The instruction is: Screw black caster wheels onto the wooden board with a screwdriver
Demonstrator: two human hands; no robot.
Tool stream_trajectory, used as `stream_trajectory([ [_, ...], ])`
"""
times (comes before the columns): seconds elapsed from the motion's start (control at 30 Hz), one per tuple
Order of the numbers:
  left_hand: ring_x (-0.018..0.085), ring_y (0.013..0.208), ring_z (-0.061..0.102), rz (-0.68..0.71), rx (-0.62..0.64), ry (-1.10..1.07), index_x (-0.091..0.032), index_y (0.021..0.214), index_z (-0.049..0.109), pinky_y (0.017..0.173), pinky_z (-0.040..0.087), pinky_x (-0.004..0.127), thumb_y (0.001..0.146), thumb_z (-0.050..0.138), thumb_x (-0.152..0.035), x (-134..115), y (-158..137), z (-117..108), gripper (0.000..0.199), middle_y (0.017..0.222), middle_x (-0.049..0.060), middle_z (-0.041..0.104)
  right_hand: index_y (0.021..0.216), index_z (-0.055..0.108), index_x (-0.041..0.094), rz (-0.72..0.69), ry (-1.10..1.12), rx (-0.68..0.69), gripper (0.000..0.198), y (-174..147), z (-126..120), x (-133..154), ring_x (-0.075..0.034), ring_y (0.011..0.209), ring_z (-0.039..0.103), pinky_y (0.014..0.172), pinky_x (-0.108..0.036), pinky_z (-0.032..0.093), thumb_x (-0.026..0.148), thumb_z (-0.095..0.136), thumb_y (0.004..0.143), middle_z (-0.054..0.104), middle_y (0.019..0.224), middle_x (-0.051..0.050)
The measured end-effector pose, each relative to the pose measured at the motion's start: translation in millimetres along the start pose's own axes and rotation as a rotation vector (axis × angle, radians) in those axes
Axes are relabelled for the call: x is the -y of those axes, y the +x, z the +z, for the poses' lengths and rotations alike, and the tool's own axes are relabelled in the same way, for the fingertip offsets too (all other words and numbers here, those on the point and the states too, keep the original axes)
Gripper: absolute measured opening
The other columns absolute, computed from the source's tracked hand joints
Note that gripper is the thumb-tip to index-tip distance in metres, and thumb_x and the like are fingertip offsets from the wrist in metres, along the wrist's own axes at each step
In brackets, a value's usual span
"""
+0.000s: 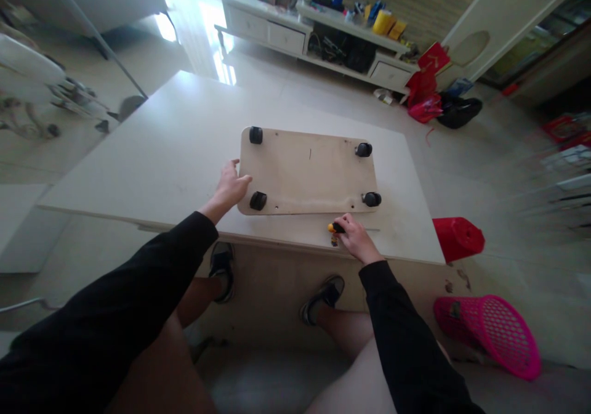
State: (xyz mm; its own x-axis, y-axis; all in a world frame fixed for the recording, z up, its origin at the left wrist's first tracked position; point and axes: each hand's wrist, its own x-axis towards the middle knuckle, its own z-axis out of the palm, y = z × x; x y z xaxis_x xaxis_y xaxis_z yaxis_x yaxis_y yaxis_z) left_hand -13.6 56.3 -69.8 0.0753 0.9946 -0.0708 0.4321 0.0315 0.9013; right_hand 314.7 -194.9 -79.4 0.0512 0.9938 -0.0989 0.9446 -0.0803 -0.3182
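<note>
A pale wooden board (309,177) with rounded corners lies flat on the white table, its underside up. Black caster wheels sit at its corners, one of them a caster (258,201) at the near left. My left hand (231,184) grips the board's left edge, thumb on top and fingers at the side. Close to the table's front edge, my right hand (354,236) is closed on a screwdriver (338,227) with a yellow and black handle. Its thin shaft points right. Small screws (334,240) appear to lie beside the handle, too small to make out well.
The white table (152,149) extends left of the board. A red bin (459,239) stands off its right end, with a pink mesh basket (489,334) nearer me. Across the floor is a cluttered white cabinet (286,38); red and black bags (457,111) lie beside it.
</note>
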Motion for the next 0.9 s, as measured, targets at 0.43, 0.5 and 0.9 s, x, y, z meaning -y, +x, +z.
stream_trajectory([
  [0.43, 0.033, 0.140, 0.058, 0.106, -0.078, -0.054, -0.025, 0.134, 0.049, 0.125, 0.045, 0.058, 0.070, 0.068, -0.001, -13, -7, -11, 0.071, 0.143, 0.015, 0.053, 0.138, 0.065, 0.023, 0.053, -0.039, -0.050, 0.049, -5, -4, -1, -0.030, 0.129, 0.061, 0.106, -0.044, 0.047, 0.025, 0.073, 0.090, 0.070, 0.134, -0.013],
  [0.5, 0.033, 0.140, 0.057, 0.105, -0.076, -0.044, -0.024, 0.133, 0.048, 0.124, 0.046, 0.057, 0.071, 0.069, -0.001, -15, -8, -11, 0.070, 0.143, 0.015, 0.053, 0.136, 0.066, 0.023, 0.059, -0.035, -0.055, 0.049, -4, -6, 0, -0.030, 0.129, 0.061, 0.105, -0.044, 0.047, 0.025, 0.075, 0.089, 0.070, 0.133, -0.013],
  [0.9, 0.032, 0.137, 0.058, 0.083, -0.062, 0.010, -0.025, 0.125, 0.048, 0.123, 0.045, 0.055, 0.072, 0.071, -0.004, -13, -7, -13, 0.061, 0.135, 0.012, 0.054, 0.122, 0.072, 0.022, 0.070, 0.029, -0.055, 0.040, -3, -5, 5, -0.031, 0.124, 0.064, 0.103, -0.046, 0.048, 0.020, 0.075, 0.082, 0.073, 0.125, -0.012],
])
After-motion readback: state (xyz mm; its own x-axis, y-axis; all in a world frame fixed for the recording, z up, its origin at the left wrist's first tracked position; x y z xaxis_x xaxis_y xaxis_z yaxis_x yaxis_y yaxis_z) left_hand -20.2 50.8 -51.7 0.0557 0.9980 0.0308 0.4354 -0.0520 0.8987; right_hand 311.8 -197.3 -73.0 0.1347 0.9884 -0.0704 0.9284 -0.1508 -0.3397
